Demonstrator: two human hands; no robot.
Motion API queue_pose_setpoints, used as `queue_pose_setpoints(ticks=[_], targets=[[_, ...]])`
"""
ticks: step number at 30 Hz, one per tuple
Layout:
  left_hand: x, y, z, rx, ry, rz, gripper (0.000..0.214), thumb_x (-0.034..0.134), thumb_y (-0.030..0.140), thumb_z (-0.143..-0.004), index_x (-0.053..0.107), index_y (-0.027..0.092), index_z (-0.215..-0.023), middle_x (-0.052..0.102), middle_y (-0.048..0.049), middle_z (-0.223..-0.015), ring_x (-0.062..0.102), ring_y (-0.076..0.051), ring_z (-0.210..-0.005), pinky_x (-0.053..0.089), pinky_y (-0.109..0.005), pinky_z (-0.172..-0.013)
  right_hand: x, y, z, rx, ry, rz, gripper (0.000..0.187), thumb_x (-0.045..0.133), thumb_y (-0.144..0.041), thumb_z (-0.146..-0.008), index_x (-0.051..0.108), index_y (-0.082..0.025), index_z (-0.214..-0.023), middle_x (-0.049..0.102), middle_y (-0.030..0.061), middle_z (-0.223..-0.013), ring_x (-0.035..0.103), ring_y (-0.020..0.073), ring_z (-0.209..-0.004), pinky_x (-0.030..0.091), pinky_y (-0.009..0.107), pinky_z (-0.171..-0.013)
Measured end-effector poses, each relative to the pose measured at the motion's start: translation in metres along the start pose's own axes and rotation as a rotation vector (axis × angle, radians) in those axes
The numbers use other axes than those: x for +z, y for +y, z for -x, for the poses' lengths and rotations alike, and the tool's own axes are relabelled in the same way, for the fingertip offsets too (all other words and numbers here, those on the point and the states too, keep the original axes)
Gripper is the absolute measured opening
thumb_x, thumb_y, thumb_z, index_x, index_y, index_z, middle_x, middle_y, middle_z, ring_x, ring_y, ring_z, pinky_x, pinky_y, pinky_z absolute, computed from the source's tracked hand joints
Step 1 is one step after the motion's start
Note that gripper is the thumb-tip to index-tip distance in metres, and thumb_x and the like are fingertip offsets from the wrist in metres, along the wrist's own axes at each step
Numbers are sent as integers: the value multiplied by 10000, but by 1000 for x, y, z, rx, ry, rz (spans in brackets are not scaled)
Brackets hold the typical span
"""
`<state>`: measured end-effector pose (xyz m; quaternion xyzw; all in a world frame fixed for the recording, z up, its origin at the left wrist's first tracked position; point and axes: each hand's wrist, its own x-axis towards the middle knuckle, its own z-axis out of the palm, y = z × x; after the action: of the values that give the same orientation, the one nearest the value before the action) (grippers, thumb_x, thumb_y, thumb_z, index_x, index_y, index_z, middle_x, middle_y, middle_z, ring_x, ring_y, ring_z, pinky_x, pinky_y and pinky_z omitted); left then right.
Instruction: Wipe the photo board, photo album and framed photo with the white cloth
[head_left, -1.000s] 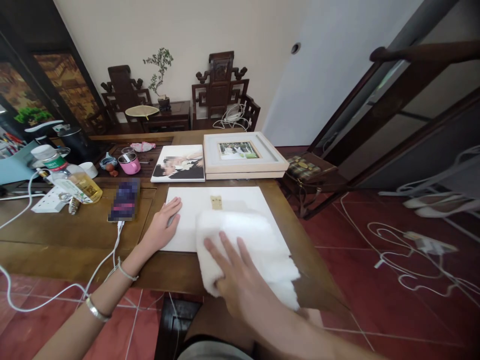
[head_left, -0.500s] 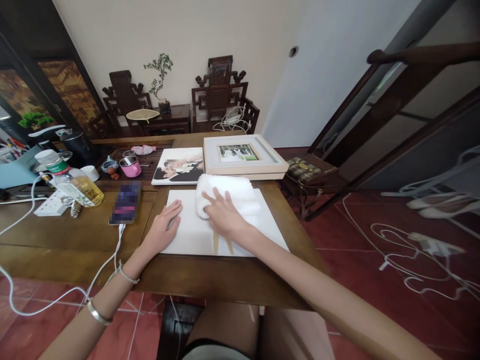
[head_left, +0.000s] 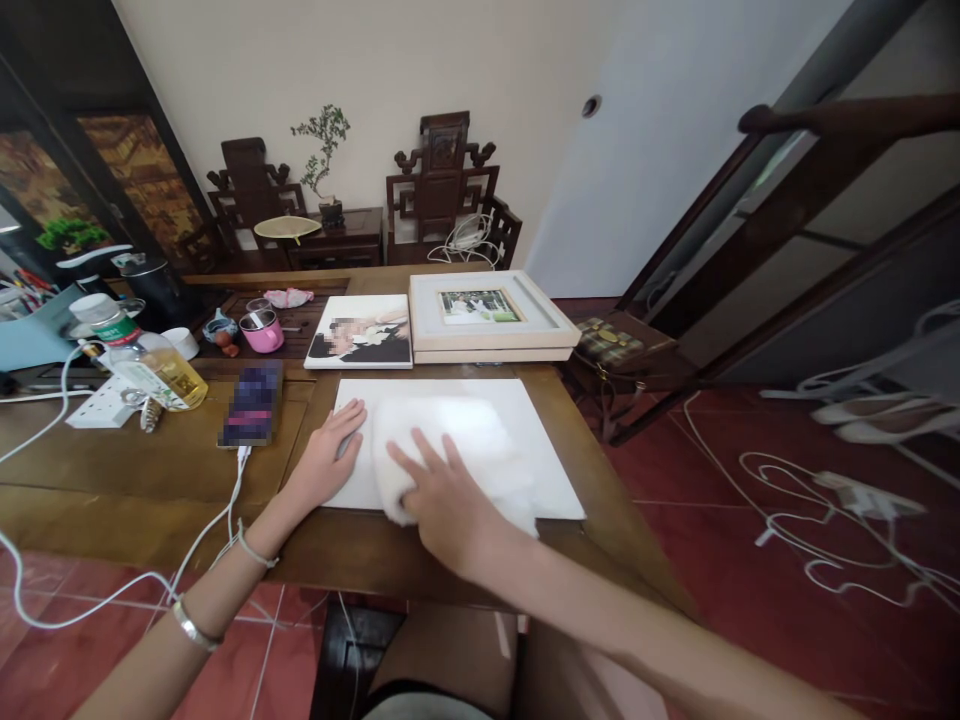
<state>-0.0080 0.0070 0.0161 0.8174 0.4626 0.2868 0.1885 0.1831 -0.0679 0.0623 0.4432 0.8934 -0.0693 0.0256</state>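
Note:
A white flat board (head_left: pixel 544 445) lies face down on the wooden table (head_left: pixel 150 470) in front of me. My right hand (head_left: pixel 439 495) presses flat on a white fluffy cloth (head_left: pixel 450 440) spread over the board's near half, fingers stretched out. My left hand (head_left: pixel 326 455) rests open on the board's left edge, fingers flat, holding it down. Bracelets circle my left wrist.
A framed photo (head_left: pixel 484 312) and a photo canvas (head_left: pixel 361 332) lie beyond the board. To the left are a phone (head_left: pixel 251 403) on a white cable, an oil bottle (head_left: pixel 146 360), a power strip and a pink cup (head_left: pixel 261 328). Cables trail over the red tile floor at right.
My right hand has slid the cloth from the board's far side back toward me and leftward. The left hand has stayed in place on the board's edge.

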Motion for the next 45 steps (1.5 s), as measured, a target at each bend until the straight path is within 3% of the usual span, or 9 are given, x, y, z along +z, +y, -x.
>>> queue_pose_setpoints(ticks=[7, 15, 19, 22, 26, 31, 36, 39, 45], targets=[[-1, 2, 0, -5, -11, 9, 418, 405, 292, -900, 553, 156, -1267, 486, -114, -1381, 382, -220, -1333, 255, -460, -1130, -7, 35, -62, 138, 160, 58, 336, 444, -68, -817, 673, -124, -1058, 355, 179, -1457, 246, 442, -1333, 222, 676, -1008], [-3, 0, 0, 17, -30, 24, 422, 400, 242, -886, 540, 196, -1282, 459, -85, -1406, 362, -217, -1345, 244, -480, -1132, 9, -36, 7, -44, 123, -7, 288, 454, -215, -899, 738, -173, -886, 330, 145, -1473, 258, 459, -1320, 197, 714, -1010], [-2, -3, 0, 27, -22, 27, 432, 410, 227, -870, 546, 174, -1277, 465, -104, -1399, 375, -225, -1338, 242, -474, -1135, 4, -41, 24, -114, -1, -71, 227, 525, -220, -855, 740, -160, -893, 293, 137, -1490, 205, 467, -1334, 184, 698, -1036], [-1, -2, 0, 6, -17, 13, 420, 402, 250, -887, 552, 160, -1269, 471, -110, -1393, 373, -221, -1339, 244, -468, -1136, -2, -16, 9, -46, -34, -22, 241, 526, -148, -817, 725, -174, -949, 313, 112, -1486, 200, 425, -1353, 194, 644, -1064], [-1, 2, 0, -14, -4, 6, 419, 401, 304, -906, 547, 160, -1272, 487, -109, -1381, 381, -222, -1334, 251, -468, -1133, -6, 22, -33, 121, 120, 41, 341, 447, -53, -804, 703, -157, -1004, 366, 115, -1463, 242, 411, -1345, 215, 623, -1056], [-5, 5, 1, -39, 33, 67, 470, 333, 375, -941, 479, 165, -1335, 415, -90, -1439, 351, -200, -1353, 231, -418, -1147, -3, 19, -66, 198, 177, 44, 340, 400, -100, -861, 684, -139, -1044, 353, 181, -1456, 259, 455, -1323, 213, 704, -990], [-7, 6, 4, -71, 103, 127, 539, 232, 412, -963, 317, 157, -1430, 270, -54, -1517, 221, -165, -1405, 165, -359, -1168, 2, -17, -38, -118, 210, -3, 282, 460, -165, -848, 708, -154, -982, 335, 143, -1474, 215, 440, -1344, 170, 663, -1043], [-6, 7, 4, -110, 99, 120, 566, 223, 425, -960, 297, 129, -1436, 278, -74, -1511, 234, -177, -1401, 167, -367, -1167, -2, -26, -8, -237, 92, -59, 264, 481, -150, -824, 727, -156, -920, 335, 119, -1479, 197, 440, -1349, 167, 659, -1055], [-1, 5, 1, -85, -4, 52, 514, 270, 397, -950, 454, 132, -1350, 423, -102, -1431, 321, -210, -1366, 213, -421, -1150, -14, -8, 18, -79, -145, -67, 334, 526, -74, -719, 706, -149, -990, 334, 99, -1479, 188, 405, -1364, 196, 617, -1073]])
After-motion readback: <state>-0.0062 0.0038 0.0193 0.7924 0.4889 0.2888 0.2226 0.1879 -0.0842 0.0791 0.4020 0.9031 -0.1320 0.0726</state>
